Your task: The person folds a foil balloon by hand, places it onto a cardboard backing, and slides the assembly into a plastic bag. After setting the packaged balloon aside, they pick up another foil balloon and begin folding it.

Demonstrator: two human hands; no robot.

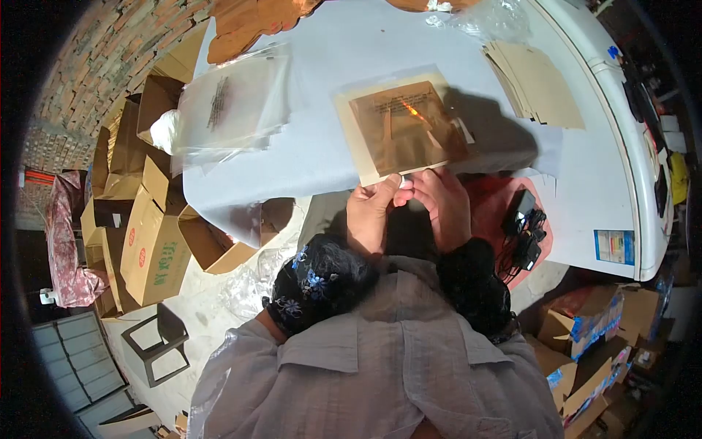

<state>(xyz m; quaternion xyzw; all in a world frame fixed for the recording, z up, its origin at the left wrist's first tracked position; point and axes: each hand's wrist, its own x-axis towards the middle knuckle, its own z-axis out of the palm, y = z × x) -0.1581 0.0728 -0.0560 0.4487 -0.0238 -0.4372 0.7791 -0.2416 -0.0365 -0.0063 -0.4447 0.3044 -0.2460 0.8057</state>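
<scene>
My left hand (369, 216) and my right hand (447, 208) meet at the table's front edge, fingers curled and fingertips close together. A small white piece (404, 181) shows between the fingertips; I cannot make out what it is or which hand grips it. Right beyond the fingers lies a shiny brown sheet (398, 128) with a cream board (349, 124) under it and transparent plastic around it. Dark printed lines run across the plastic. Whether the fingertips touch the board's lower edge is hard to tell.
A stack of printed transparent bags (241, 102) lies at left, cream boards (537, 84) at back right. Crumpled plastic (493, 18) and brown shaped pieces (256, 25) sit at the far edge. Black adapters with cables (523, 230) rest on red material; cardboard boxes (157, 234) stand left.
</scene>
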